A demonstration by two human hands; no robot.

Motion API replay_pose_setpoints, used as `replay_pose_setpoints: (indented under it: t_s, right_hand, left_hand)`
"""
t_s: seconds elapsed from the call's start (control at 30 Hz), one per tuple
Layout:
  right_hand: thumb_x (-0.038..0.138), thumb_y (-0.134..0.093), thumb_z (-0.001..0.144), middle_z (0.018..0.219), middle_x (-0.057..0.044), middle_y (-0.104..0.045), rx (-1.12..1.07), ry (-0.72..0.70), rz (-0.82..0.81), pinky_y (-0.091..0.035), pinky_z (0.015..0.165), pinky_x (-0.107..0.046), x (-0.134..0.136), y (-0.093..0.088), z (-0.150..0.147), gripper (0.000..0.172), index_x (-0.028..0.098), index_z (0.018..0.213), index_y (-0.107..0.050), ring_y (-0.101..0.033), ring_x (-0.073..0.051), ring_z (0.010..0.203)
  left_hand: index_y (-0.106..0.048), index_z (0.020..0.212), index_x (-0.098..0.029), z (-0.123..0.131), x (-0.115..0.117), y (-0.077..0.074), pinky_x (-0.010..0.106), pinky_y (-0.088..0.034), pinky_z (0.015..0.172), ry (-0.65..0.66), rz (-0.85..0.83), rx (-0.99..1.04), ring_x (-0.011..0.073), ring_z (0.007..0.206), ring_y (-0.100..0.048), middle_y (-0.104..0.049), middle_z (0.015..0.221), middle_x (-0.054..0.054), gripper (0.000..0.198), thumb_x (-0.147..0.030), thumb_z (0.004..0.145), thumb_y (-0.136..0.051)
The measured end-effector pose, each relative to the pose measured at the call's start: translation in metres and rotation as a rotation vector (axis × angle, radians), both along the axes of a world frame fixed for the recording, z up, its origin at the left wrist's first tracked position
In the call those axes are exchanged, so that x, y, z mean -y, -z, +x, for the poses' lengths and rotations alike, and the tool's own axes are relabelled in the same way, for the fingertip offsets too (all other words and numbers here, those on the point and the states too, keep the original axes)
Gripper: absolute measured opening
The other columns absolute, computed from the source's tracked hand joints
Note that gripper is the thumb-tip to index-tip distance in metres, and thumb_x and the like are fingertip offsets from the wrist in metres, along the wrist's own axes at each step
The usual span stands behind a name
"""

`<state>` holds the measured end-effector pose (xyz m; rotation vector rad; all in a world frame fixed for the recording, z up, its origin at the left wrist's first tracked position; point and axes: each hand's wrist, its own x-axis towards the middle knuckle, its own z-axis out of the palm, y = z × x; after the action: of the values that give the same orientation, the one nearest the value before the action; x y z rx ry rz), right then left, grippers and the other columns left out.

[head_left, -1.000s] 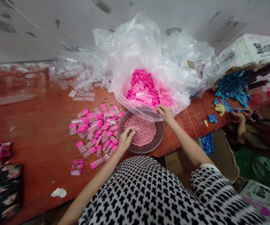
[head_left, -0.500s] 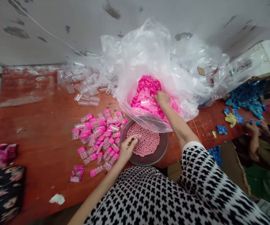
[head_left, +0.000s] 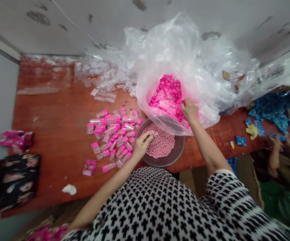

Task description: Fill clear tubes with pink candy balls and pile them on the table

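My left hand [head_left: 142,146] is closed in a pinch over the left side of a dark bowl [head_left: 179,151] of pink beads [head_left: 161,144]. A small clear tube [head_left: 153,134] shows faintly at its fingertips. My right hand [head_left: 190,109] reaches into a clear plastic bag [head_left: 145,100] holding a heap of bright pink caps [head_left: 168,87]. Its fingers are pinched at the heap's right edge, with a pink cap [head_left: 183,101] at the tips. Left of the bowl lies a pile of bead-filled tubes with pink caps [head_left: 114,130].
Empty clear tubes [head_left: 107,97] lie behind the filled pile. Pink packets [head_left: 90,167], a scrap of white paper [head_left: 69,189] and a floral black bag [head_left: 21,180] are on the left. Blue packets [head_left: 273,110] are heaped at right, near another person's hands [head_left: 277,144].
The whole view has shifted, so things appear farther right and slightly higher. My right hand has moved a little rightward in the cap heap. My left hand stays over the bowl.
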<state>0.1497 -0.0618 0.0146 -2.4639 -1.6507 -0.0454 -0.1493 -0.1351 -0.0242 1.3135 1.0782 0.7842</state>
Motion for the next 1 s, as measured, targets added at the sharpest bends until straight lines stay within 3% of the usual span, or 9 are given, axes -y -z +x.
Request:
replay_pose_setpoints:
  t_s: [0.1,0.17,0.3,0.43,0.67,0.87,1.0]
  right_hand:
    - [0.029,-0.039,0.091,0.129,-0.01,-0.054,-0.094,-0.091,0.028,-0.046,0.081,-0.036,0.021,-0.01,-0.006,0.031,0.022,0.115,-0.057,-0.056,-0.025,0.105]
    - [0.029,-0.036,0.093,0.123,-0.009,-0.057,-0.23,-0.169,0.086,-0.047,0.081,-0.036,0.032,-0.019,-0.018,0.03,0.022,0.113,-0.057,-0.057,-0.022,0.103]
    - [0.035,-0.038,0.095,0.095,-0.005,-0.065,-0.567,-0.482,0.12,-0.049,0.078,-0.03,0.06,-0.04,-0.068,0.028,0.022,0.109,-0.058,-0.061,-0.016,0.084]
    - [0.037,-0.044,0.093,0.104,-0.008,-0.066,-0.581,-0.762,0.075,-0.048,0.087,-0.032,0.088,-0.046,-0.116,0.03,0.021,0.113,-0.057,-0.061,-0.018,0.095]
    - [0.039,-0.041,0.094,0.107,-0.01,-0.066,-0.499,-0.743,-0.009,-0.048,0.087,-0.033,0.101,-0.037,-0.131,0.033,0.02,0.115,-0.059,-0.061,-0.021,0.099]
    - [0.041,-0.042,0.093,0.084,-0.003,-0.066,-0.726,-0.544,0.042,-0.05,0.072,-0.028,0.1,-0.06,-0.125,0.031,0.021,0.106,-0.062,-0.062,-0.016,0.075]
    - [0.037,-0.04,0.094,0.094,-0.004,-0.065,-0.78,-0.637,0.083,-0.048,0.08,-0.029,0.101,-0.067,-0.127,0.029,0.021,0.104,-0.061,-0.061,-0.016,0.086]
  left_hand:
    - [-0.065,0.111,-0.017,0.005,0.002,-0.001,0.037,-0.053,0.088,0.011,-0.042,0.067,0.0202,0.097,-0.065,-0.069,0.111,0.007,0.041,-0.045,0.081,-0.056]
    - [-0.064,0.111,-0.017,0.005,0.003,-0.001,0.036,-0.054,0.087,0.005,-0.05,0.094,0.0196,0.097,-0.065,-0.068,0.112,0.007,0.041,-0.044,0.082,-0.056]
    - [-0.067,0.108,-0.018,0.0,0.004,-0.006,0.036,-0.049,0.096,0.002,0.046,0.046,0.0199,0.105,-0.062,-0.068,0.113,0.006,0.035,-0.04,0.082,-0.057]
    - [-0.067,0.107,-0.019,-0.006,0.003,-0.013,0.035,-0.049,0.093,0.047,0.193,0.001,0.0195,0.101,-0.064,-0.069,0.109,0.006,0.031,-0.037,0.084,-0.056]
    - [-0.069,0.104,-0.019,-0.02,0.001,-0.027,0.033,-0.05,0.089,0.122,0.313,-0.047,0.0193,0.096,-0.065,-0.071,0.104,0.006,0.028,-0.034,0.084,-0.057]
    - [-0.07,0.103,-0.018,-0.023,-0.003,-0.026,0.032,-0.053,0.085,0.073,0.167,0.068,0.0196,0.095,-0.065,-0.07,0.106,0.007,0.032,-0.039,0.083,-0.057]
    - [-0.07,0.103,-0.017,-0.02,-0.005,-0.023,0.031,-0.055,0.078,0.086,0.097,0.133,0.0202,0.093,-0.066,-0.07,0.107,0.008,0.037,-0.043,0.08,-0.059]
